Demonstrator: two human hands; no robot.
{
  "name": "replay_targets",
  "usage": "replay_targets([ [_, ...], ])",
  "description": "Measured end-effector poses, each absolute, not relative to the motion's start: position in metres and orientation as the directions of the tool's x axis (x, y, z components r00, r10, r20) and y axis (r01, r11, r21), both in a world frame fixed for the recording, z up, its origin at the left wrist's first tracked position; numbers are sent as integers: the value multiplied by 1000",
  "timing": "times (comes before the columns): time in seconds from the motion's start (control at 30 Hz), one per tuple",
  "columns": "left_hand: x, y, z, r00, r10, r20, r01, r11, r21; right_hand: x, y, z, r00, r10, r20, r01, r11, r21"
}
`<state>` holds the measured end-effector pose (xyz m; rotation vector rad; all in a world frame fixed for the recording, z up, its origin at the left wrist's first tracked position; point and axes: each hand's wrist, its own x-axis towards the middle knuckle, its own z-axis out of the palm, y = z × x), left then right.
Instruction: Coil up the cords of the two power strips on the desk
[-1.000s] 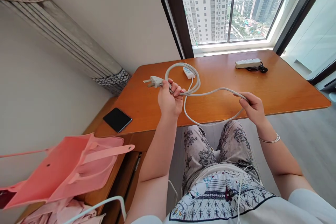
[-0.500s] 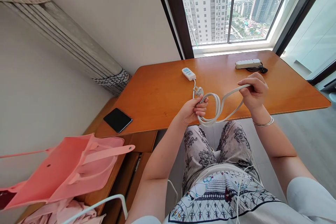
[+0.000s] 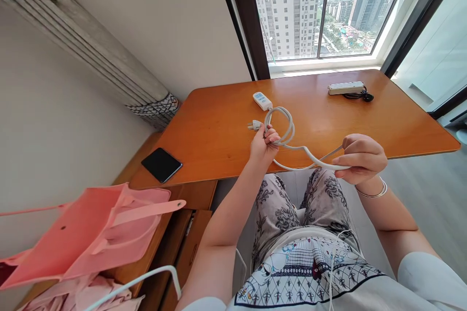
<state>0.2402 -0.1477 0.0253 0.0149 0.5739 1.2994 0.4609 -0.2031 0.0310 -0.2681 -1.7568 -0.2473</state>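
Observation:
My left hand (image 3: 265, 143) is closed around the looped coils of a white power cord (image 3: 291, 126) above the table's front part. The cord's plug (image 3: 254, 126) sticks out to the left of that hand, prongs pointing left. Behind it, a white power strip (image 3: 262, 101) lies on the table, its cord end near the coils. At the right, my right hand (image 3: 361, 158) pinches a stretch of the same cord, which runs between the two hands with a slack part sagging by the table edge. Fingertips of the right hand are partly turned from view.
On the wooden table (image 3: 219, 126), a second power strip (image 3: 346, 88) with a black cord (image 3: 359, 95) lies at the back right. A black tablet (image 3: 161, 164) sits at the left corner. A pink bag (image 3: 105, 233) stands open at the lower left. The window (image 3: 321, 14) is behind.
My right hand has come down and a little right, pulling the cord lower. My left hand has tilted, so the coils now stand higher and the plug points left beside it.

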Motion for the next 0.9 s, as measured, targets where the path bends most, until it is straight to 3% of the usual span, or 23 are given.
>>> replay_targets([
  [0.2, 252, -158, 27, -2, 939, -343, -867, 169, 468, 453, -218, 44, -277, -43, 960, 143, 986, 86],
  [0.33, 256, -164, 28, -207, 958, -199, -816, -57, 575, 443, -232, 46, -391, -64, 918, 119, 986, 120],
  [0.5, 261, -172, 29, -320, 944, -85, -775, -210, 596, 434, -247, 50, -420, -100, 902, 46, 990, 132],
  [0.7, 265, -179, 21, -396, 918, 19, -712, -320, 625, 432, -263, 58, -512, -23, 859, 95, 992, 83],
  [0.8, 263, -177, 15, -324, 944, 56, -687, -276, 672, 435, -263, 60, -487, 9, 873, 134, 989, 65],
  [0.9, 257, -175, 13, -72, 994, -82, -720, 4, 694, 444, -248, 59, -350, 79, 933, 176, 984, -17],
])
